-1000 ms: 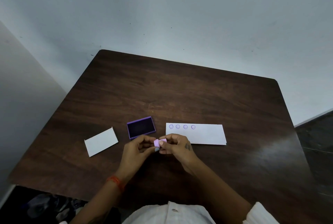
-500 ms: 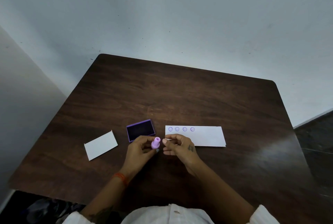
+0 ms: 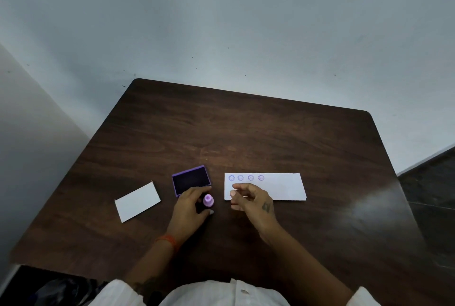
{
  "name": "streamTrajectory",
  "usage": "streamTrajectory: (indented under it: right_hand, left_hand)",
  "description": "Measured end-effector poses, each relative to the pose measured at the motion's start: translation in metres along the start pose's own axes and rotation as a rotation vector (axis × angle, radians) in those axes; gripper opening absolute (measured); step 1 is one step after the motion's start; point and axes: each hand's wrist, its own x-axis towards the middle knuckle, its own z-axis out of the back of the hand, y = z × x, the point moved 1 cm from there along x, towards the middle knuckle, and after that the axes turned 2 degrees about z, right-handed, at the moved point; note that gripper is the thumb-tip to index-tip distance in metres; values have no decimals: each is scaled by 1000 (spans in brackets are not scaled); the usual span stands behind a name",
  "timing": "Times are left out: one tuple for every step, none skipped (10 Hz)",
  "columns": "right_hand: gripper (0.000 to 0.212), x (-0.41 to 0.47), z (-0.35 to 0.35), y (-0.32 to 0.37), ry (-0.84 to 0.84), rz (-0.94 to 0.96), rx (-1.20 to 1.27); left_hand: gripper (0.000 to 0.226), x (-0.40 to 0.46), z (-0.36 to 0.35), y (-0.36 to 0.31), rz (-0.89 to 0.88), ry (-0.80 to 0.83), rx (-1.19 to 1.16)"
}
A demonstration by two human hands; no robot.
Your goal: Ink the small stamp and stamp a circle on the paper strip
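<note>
Four circles are already printed along the paper strip. The small stamp is pinched upright by the left hand, just near the open ink pad; it should be pressed flat. The right hand is loosely curled, empty, over the strip's left end.

Dark brown wooden table with visible grain and a glossy sheen at its right side, smooth matt white paper strip, matt white paper card, small lilac plastic stamp, purple-rimmed ink pad with a dark matt face
</note>
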Motion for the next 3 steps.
streamTrajectory:
  right_hand:
    - [27,-2,2,3,-128,160,-183]
    - [36,-2,3,8,-229,313,-355]
    - [54,3,3,18,-240,480,-562]
  left_hand:
    - [56,-5,2,-4,-93,-128,54]
    - [56,-4,10,-16,-159,-288,128]
    - [70,11,20,-33,-257,-316,201]
